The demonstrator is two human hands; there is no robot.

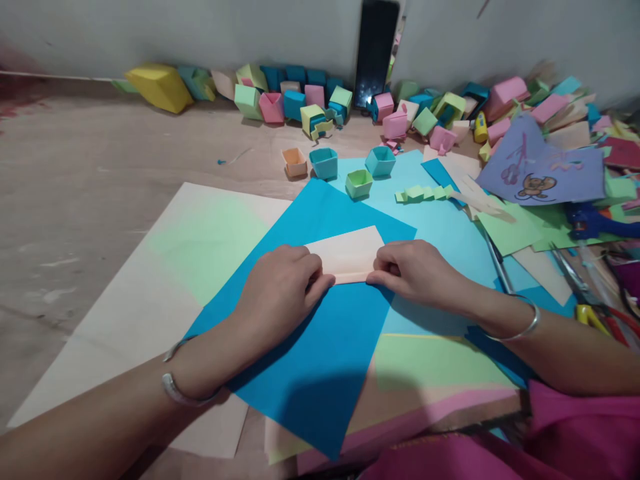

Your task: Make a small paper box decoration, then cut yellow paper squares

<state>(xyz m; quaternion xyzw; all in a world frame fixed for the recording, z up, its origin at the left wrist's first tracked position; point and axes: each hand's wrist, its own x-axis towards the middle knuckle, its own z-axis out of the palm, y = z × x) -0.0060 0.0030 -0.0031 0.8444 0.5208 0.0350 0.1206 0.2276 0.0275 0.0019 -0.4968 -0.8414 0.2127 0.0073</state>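
Observation:
Both my hands pinch the near edge of a pale peach paper (347,252), where a narrow strip is folded up. My left hand (283,287) grips the left end of that fold between thumb and curled fingers. At the right end, my right hand (413,270) holds it the same way. Beneath lies a large blue sheet (320,353), set at an angle over a white and pale green sheet (165,280) and a light blue sheet (435,293). Just beyond stand small open paper boxes: a peach one (295,163), a green one (359,184) and blue ones (381,161).
Along the wall sit many folded paper pieces (295,103) and a leaning phone (376,53). On the right are a purple paper with drawings (545,167), scissors (585,287), a blue-handled tool (595,220) and paper scraps. A folded green strip (424,194) lies beyond my right hand.

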